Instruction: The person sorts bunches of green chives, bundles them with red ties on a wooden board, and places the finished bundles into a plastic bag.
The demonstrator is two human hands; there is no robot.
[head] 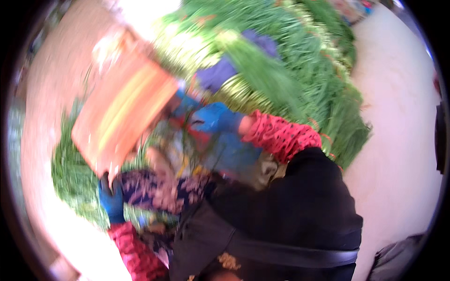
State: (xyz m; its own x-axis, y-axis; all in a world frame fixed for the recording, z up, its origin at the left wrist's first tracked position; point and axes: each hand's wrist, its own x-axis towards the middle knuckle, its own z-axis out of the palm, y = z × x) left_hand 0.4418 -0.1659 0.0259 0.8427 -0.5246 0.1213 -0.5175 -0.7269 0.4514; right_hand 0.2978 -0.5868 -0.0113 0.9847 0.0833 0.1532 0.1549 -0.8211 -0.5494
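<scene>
My left hand (111, 202), in a blue glove with dark fingertips, grips the lower corner of a flat, rectangular orange thing (124, 112), blurred, perhaps plastic. To its right is my right hand (216, 117), also blue-gloved, with bent fingers; blur hides whether it holds anything. Another blurred blue patch (186, 103) lies between that hand and the orange thing; I cannot tell what it is. Long green leafy stalks (299, 66) with pale ends are heaped beyond my right hand, some in bunches. One bunch (260, 66) lies across purple cloth (218, 73).
More green stalks (70, 168) lie on the left, beside a leg in dark flowered cloth (151, 191). A pale floor (393, 105) borders the heap on the right. Dark fabric (397, 258) shows at the lower right. Blurred blue and yellow material lies below my right hand.
</scene>
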